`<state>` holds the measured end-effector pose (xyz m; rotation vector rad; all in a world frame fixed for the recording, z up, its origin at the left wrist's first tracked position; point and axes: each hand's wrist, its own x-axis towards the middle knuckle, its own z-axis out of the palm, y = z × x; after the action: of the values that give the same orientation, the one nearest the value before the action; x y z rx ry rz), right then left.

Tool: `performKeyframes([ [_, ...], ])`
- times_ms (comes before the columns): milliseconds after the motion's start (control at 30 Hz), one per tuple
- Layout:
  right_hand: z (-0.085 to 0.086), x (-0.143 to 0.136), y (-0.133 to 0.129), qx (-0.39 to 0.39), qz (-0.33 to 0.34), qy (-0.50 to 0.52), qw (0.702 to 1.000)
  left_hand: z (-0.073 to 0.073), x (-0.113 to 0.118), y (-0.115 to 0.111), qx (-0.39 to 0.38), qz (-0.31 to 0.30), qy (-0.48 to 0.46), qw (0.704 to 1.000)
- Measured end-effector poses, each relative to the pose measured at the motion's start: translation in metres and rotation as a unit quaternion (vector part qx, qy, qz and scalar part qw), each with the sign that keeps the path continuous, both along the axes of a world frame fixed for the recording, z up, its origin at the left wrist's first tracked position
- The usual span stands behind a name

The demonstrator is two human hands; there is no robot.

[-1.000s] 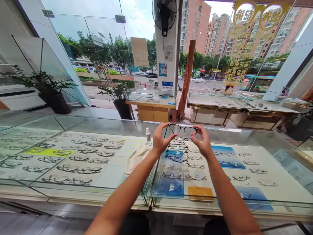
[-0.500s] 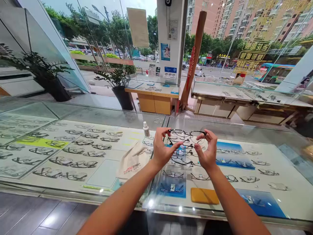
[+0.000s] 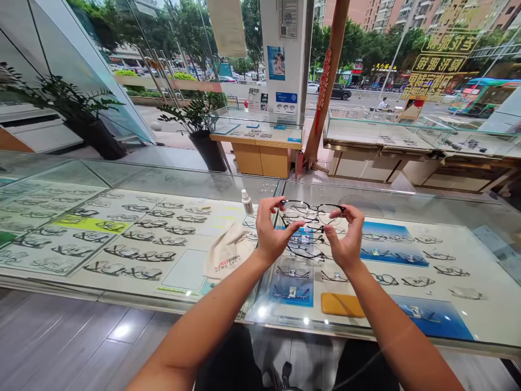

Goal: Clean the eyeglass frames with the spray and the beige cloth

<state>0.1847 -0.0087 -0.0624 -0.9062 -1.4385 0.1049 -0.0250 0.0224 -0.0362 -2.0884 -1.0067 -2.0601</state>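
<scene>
Above the counter [image 3: 191, 182] — two hands [image 3: 272, 233] [image 3: 345, 239] hold one pair of glasses [image 3: 312, 207].

Glass display counter [image 3: 183, 184] is stretching beneath the fingers [image 3: 269, 205], gray floor [image 3: 52, 309] is gleaming lower left of them, potted plants [image 3: 207, 149] are standing beyond to their left, white pillar [image 3: 295, 81] is rising beyond them, daylight is entering through shopfront windows [image 3: 366, 60]
</scene>
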Motion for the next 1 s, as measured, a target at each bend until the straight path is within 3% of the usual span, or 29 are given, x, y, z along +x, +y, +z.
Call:
performKeyframes([
  [467, 0.007, 0.004, 0.002, 0.014, -0.050, -0.013, 0.999, -0.001, 0.001, 0.006, -0.042, -0.061, 0.007, 0.997],
  [1000, 0.013, 0.008, 0.000, 0.068, -0.106, -0.052, 0.991, -0.001, -0.001, 0.008, -0.067, -0.078, 0.022, 0.994],
])
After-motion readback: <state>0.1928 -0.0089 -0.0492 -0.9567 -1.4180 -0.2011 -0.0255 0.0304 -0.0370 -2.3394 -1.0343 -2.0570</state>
